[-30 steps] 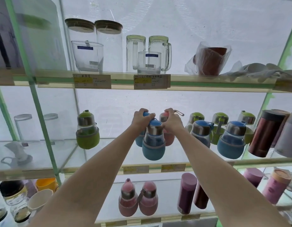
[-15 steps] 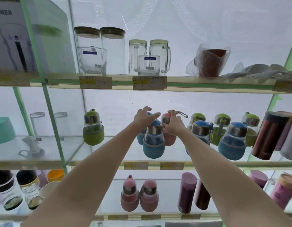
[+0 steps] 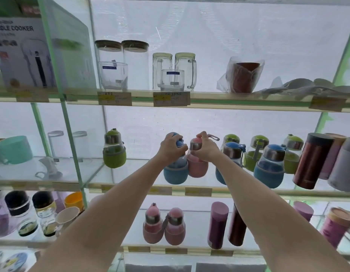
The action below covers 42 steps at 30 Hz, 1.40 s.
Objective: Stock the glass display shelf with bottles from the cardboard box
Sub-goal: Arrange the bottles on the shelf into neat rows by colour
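both arms reach up to the middle glass display shelf (image 3: 131, 188). the left hand (image 3: 171, 148) is wrapped around the neck of a blue-capped glass bottle with a blue sleeve (image 3: 175, 173), its fingers covering most of the cap. the right hand (image 3: 205, 150) is closed on the steel collar of a pink-capped glass bottle with a pink sleeve (image 3: 196, 167) — the two bottles stand touching, side by side on the shelf. the pink bottle's grey carry loop (image 3: 213, 137) pokes out past the knuckles. just to the right, another blue-sleeved bottle (image 3: 230, 154) is half hidden behind the right forearm. the cardboard box is out of view — the frame's lower edge cuts off below the bottom shelf.
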Available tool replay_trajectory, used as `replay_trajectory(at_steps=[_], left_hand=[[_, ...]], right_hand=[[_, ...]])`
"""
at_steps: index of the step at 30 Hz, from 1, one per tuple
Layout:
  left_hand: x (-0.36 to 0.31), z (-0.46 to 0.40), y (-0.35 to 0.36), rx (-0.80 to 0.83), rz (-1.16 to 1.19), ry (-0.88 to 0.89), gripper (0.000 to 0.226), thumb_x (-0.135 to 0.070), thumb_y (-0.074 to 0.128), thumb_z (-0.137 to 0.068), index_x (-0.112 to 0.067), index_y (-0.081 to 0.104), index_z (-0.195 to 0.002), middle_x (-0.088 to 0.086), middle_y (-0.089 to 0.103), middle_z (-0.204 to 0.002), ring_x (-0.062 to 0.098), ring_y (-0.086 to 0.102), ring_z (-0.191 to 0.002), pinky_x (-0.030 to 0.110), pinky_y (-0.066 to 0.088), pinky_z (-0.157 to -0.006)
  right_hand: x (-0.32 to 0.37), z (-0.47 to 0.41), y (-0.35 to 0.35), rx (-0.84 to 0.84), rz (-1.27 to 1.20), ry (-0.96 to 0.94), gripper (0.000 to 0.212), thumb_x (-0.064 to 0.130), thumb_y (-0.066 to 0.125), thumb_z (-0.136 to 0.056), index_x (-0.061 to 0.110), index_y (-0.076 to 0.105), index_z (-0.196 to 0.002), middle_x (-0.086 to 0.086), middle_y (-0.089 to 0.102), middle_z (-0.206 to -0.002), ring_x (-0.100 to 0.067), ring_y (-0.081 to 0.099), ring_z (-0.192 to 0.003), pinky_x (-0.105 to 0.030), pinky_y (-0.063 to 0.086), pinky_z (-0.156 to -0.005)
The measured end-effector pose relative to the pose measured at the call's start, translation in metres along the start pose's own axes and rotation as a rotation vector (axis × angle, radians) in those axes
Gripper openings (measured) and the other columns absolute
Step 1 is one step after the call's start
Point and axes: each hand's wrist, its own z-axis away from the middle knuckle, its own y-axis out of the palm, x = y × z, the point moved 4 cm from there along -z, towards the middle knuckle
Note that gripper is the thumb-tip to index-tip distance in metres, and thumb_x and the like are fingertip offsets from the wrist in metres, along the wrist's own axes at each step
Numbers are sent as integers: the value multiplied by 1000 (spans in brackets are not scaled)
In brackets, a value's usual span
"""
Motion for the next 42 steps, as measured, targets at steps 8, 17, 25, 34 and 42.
replay_trajectory(at_steps=[8,17,25,34,42], left_hand=[[5,8,2,17,28,0,47,-22,61,-92,-10,52,-137,12,47,-139,25,51,-120,29,43,-101],[5,11,7,1,-14,-178,45,-28,59,-92,-20,49,-136,13,29,-137,35,46,-120,44,43,-108],[-7,23,0,-77,23,-244,39,-23,58,-93,-25,43,-130,12,34,-127,36,47,-114,40,46,-96],[6,62,-38,-92,160,-234,45,-12,68,-85,-12,53,-127,15,46,-126,30,55,-107,38,52,-90],[56,122,-78,-42,252,-295,19,-14,67,-87,-11,65,-106,9,67,-100,25,62,-95,31,50,-82]], right_hand=[[-2,14,-6,13,3,-47,63,26,75,-84,27,33,-130,-8,57,-119,-26,57,-102,-32,48,-79],[-6,41,-9,-32,-39,-114,60,28,73,-82,31,35,-128,-7,47,-116,-26,54,-100,-31,45,-74],[-4,79,-14,-229,-170,-189,63,31,77,-82,38,40,-132,-2,48,-119,-19,51,-102,-30,43,-77],[28,133,-6,-275,-90,-142,67,46,75,-78,48,36,-132,9,56,-130,-17,56,-109,-35,41,-83],[83,187,57,-176,-159,-111,71,51,77,-74,38,29,-125,8,61,-117,-21,61,-96,-39,50,-80]])
